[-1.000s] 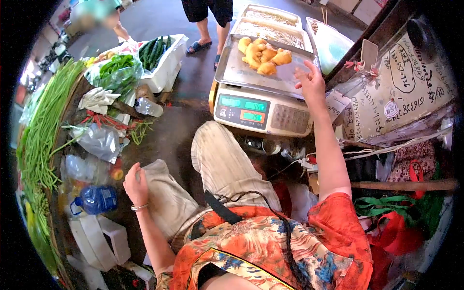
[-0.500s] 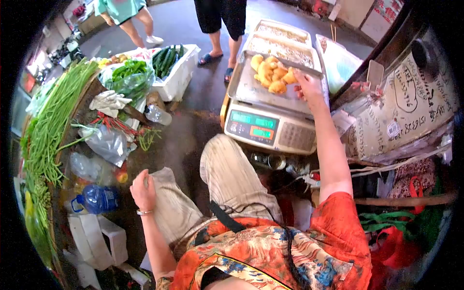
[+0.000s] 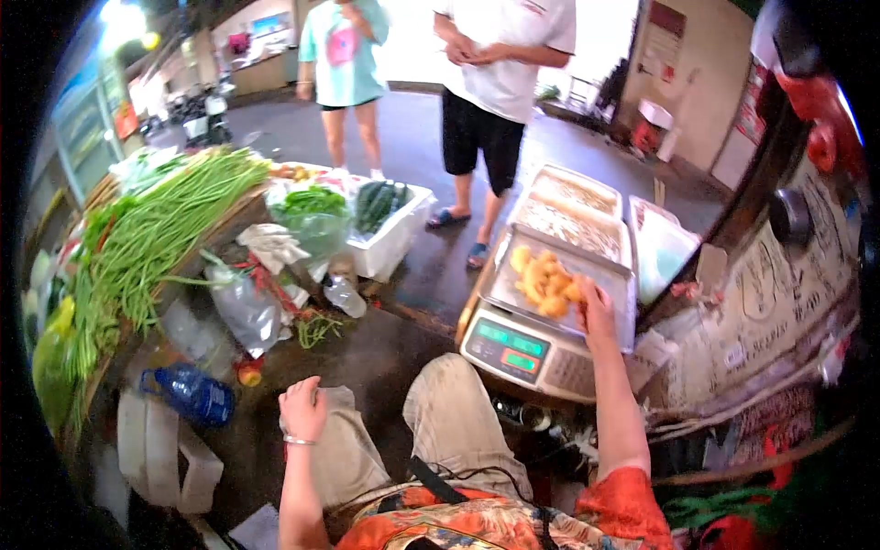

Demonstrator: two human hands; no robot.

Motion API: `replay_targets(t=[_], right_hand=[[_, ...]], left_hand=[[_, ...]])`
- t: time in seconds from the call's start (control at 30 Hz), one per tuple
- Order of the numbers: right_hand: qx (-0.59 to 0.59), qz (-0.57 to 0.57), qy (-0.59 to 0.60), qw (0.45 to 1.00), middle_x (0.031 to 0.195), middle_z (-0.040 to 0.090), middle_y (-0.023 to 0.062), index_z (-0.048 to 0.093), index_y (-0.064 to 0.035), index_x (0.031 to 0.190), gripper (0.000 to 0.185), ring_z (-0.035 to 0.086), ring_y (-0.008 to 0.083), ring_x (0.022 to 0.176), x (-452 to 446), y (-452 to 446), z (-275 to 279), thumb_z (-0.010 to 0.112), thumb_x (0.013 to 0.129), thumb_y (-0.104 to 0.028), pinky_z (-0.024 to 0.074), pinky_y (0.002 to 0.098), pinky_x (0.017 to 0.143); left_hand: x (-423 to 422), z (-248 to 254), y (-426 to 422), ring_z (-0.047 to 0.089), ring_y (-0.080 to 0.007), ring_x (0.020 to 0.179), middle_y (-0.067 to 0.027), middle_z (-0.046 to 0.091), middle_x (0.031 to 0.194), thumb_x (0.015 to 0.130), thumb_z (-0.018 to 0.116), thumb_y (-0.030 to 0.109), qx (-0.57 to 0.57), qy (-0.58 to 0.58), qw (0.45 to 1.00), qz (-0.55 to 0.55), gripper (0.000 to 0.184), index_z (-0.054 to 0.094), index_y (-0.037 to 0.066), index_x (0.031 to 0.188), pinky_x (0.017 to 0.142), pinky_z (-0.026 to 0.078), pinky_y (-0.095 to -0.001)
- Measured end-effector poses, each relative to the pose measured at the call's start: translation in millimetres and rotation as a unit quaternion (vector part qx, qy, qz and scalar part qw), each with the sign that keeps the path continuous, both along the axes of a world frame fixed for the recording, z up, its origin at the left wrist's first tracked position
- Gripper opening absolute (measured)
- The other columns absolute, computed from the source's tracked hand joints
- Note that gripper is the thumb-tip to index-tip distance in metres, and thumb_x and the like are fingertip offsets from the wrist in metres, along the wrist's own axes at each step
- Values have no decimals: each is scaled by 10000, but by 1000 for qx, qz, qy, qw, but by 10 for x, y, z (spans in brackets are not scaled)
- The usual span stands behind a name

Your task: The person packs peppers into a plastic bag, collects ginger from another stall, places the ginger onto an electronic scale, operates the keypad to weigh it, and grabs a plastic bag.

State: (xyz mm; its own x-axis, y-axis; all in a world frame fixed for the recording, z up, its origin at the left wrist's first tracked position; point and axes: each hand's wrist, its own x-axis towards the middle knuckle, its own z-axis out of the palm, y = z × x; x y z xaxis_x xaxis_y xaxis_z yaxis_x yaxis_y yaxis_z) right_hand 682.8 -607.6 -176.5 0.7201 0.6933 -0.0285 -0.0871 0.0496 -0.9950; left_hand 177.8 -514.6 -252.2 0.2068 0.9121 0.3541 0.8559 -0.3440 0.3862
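Note:
On the metal tray (image 3: 506, 291) of a weighing scale (image 3: 566, 368) lies a heap of knobby yellow ginger (image 3: 543, 280). My right hand (image 3: 598, 313) reaches over the tray's right side, its fingers closed on a piece of ginger at the heap's edge. The scale's lit display faces me, though its figures are too blurred to read. My left hand (image 3: 302, 410), with a bracelet at the wrist, rests by my left knee. Its fingers lie loosely bent and hold nothing.
Behind the scale stand metal trays (image 3: 577, 191) of small goods. Long green beans (image 3: 174, 234) are piled at left, near a white foam box (image 3: 396, 240) of vegetables. A blue jug (image 3: 197, 394) sits lower left. Two people stand beyond, one in black shorts (image 3: 481, 137).
My view has tilted up, so the two people show more fully and the stall sits lower in the picture. My right hand stays at the ginger; my left stays near my knee.

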Motion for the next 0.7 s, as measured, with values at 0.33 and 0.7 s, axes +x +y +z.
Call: replay_targets(t=[0.33, 0.7], right_hand=[[52, 162, 118, 978, 573, 481, -11, 542, -59, 949, 225, 375, 40, 386, -974, -363, 352, 530, 857, -264, 262, 171, 309], [-8, 422, 68, 904, 679, 513, -2, 471, -68, 1133, 338, 454, 59, 470, -2021, -497, 554, 526, 894, -301, 361, 186, 421]], left_hand=[[481, 418, -353, 490, -236, 1100, -98, 522, 1190, 763, 629, 136, -156, -268, 937, -161, 447, 515, 83, 1193, 860, 436, -366], [1136, 928, -898, 350, -304, 1245, -125, 358, 1347, 746, 675, 381, -396, -716, 464, -339, 812, 247, 56, 1355, 1032, 300, -459]])
